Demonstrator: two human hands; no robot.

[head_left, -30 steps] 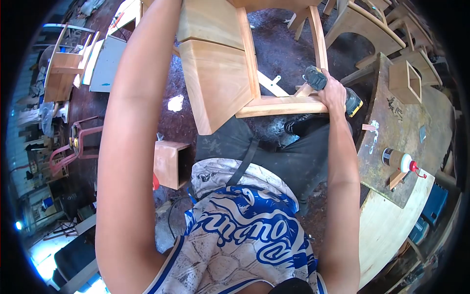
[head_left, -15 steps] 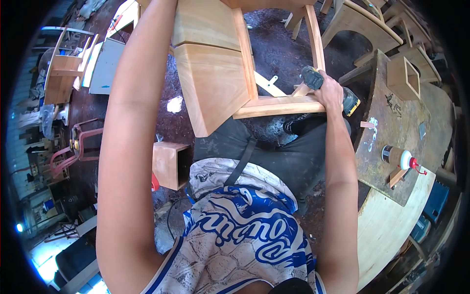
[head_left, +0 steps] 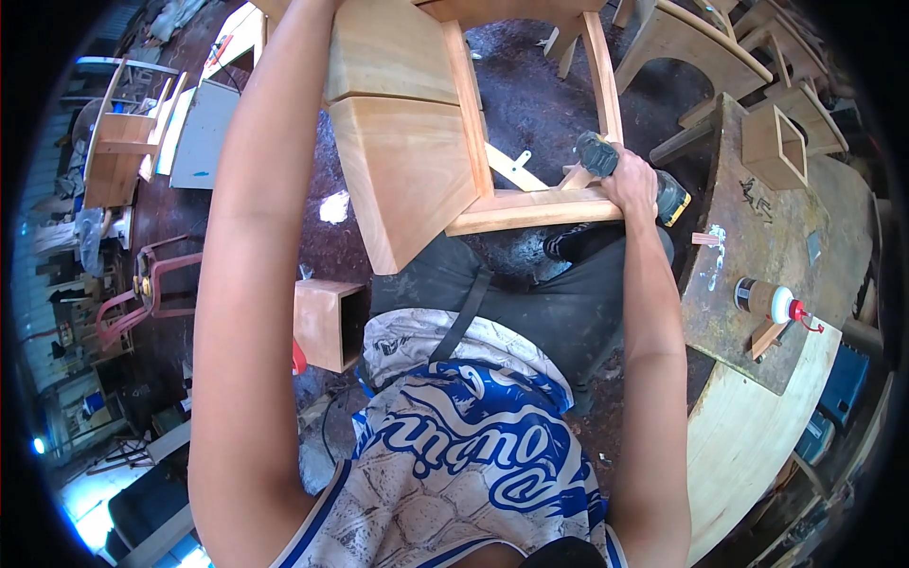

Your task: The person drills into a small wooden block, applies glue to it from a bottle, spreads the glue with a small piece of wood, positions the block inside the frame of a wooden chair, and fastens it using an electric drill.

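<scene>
My right hand [head_left: 633,182] is wrapped round a cordless drill [head_left: 597,153], whose black and yellow battery end shows right of the wrist. The drill is beside the right front corner of a wooden chair frame [head_left: 540,210]. Two light seat boards [head_left: 405,166] lie along the frame's left side, the nearer one tapering toward my lap. A pale strip with a small tab [head_left: 519,167] shows inside the frame. My left arm reaches up past the boards to the top edge of the picture; the left hand is out of view.
On the right, a worktable [head_left: 729,336] holds a glue bottle [head_left: 765,300], a small wooden box [head_left: 774,147] and wood scraps. Another hollow wooden box [head_left: 327,322] stands on the floor at left. Chairs [head_left: 696,57] stand at upper right, a pink frame [head_left: 150,284] at far left.
The chair frame, the drill and my right hand appear slightly further left and the seat boards slightly lower. My right hand keeps its hold on the drill.
</scene>
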